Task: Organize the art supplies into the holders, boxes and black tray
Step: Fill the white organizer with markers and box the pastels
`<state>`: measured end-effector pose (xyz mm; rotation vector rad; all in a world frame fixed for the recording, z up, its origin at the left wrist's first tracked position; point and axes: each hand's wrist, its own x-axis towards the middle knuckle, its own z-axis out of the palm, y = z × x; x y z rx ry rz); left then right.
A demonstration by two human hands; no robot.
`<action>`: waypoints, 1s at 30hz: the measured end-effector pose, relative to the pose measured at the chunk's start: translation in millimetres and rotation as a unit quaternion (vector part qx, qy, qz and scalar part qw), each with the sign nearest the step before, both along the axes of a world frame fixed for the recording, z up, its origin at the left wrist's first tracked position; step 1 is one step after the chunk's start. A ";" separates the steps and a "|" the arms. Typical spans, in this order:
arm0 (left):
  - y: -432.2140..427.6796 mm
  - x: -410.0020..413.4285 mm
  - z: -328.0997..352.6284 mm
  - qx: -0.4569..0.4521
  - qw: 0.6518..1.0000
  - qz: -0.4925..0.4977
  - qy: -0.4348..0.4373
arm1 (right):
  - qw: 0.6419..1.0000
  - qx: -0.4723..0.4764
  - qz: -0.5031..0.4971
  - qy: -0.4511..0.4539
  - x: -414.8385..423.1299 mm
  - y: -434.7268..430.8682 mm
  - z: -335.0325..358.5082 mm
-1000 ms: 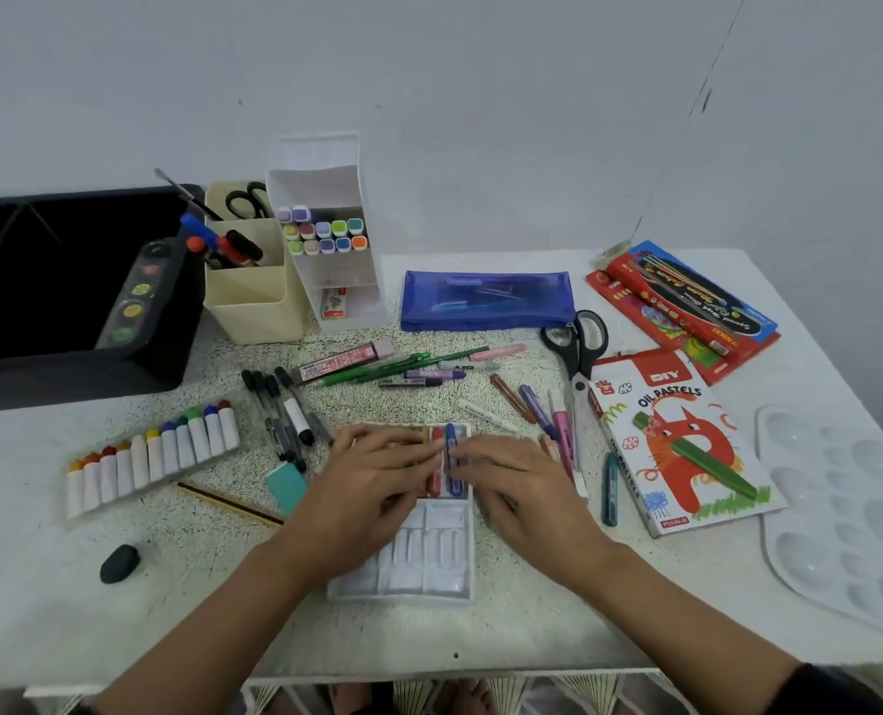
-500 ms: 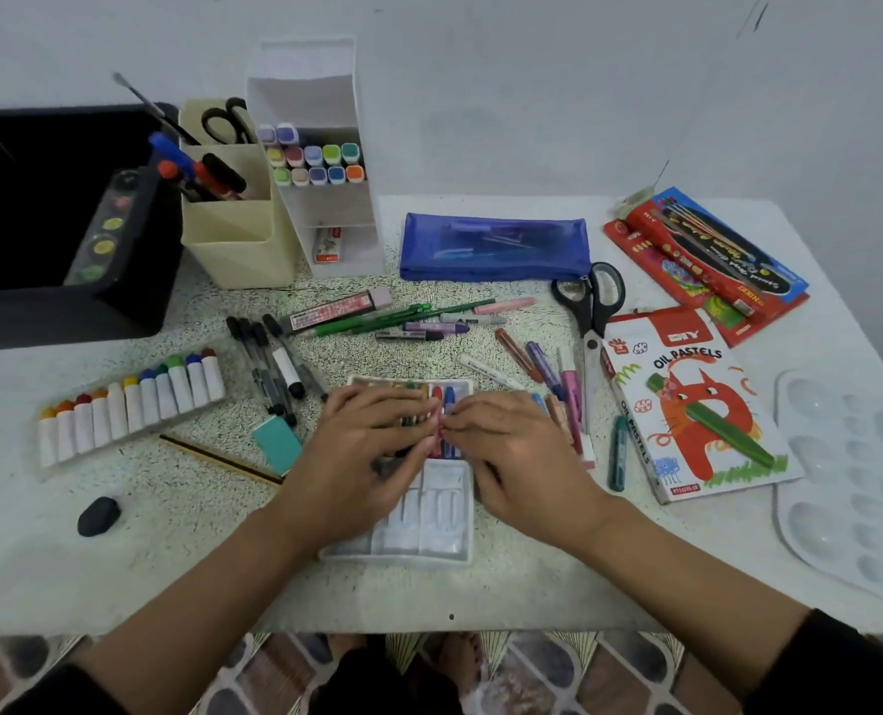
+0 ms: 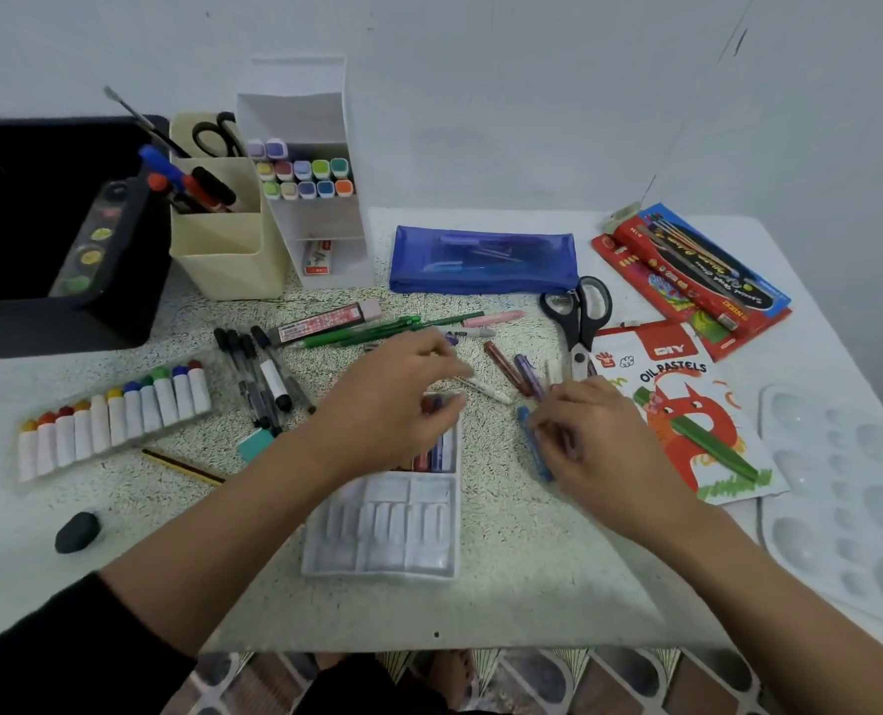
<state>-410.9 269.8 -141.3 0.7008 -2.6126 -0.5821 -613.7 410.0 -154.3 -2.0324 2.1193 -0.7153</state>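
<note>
A white plastic pastel tray [image 3: 382,528] lies at the middle of the table, with a few pastels [image 3: 434,454] in its far slots. My left hand [image 3: 395,405] hovers over that far end, fingers loosely curved and holding nothing I can see. To the right of the tray, my right hand [image 3: 591,438] pinches a blue pastel [image 3: 532,441] that lies on the table. More loose pastels [image 3: 517,374] and a white one [image 3: 488,392] lie just beyond both hands. The oil pastels box [image 3: 687,420] is right of my right hand.
A black tray [image 3: 57,322], beige holder [image 3: 222,260] and white marker holder [image 3: 321,240] stand at back left. Paint tubes [image 3: 114,420], black pens [image 3: 259,379], scissors [image 3: 579,312], blue pencil case [image 3: 480,260], brush packs [image 3: 692,281] and palette [image 3: 852,508] lie around.
My hands have separated. The right one left the tray and moved right onto a blue pastel. The left one lifted slightly above the tray's far end.
</note>
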 end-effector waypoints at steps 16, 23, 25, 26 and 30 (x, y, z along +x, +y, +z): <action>-12.7 -13.2 26.6 0.100 0.992 0.066 0.044 | 0.997 -0.012 -0.056 -0.054 22.9 -9.9 0.7; 25.0 59.4 33.9 0.335 0.913 0.210 0.097 | 0.982 -0.089 0.144 -0.088 39.8 -22.4 5.9; 34.6 75.7 29.6 0.340 0.910 0.225 0.076 | 0.982 -0.097 0.163 -0.020 41.9 -26.3 -1.1; 37.8 82.6 27.1 0.333 0.912 0.229 0.065 | 0.981 -0.097 0.168 0.008 41.9 -27.4 -4.6; 45.4 97.3 16.5 0.300 0.922 0.242 0.033 | 0.978 -0.079 0.190 0.040 42.2 -28.1 -17.8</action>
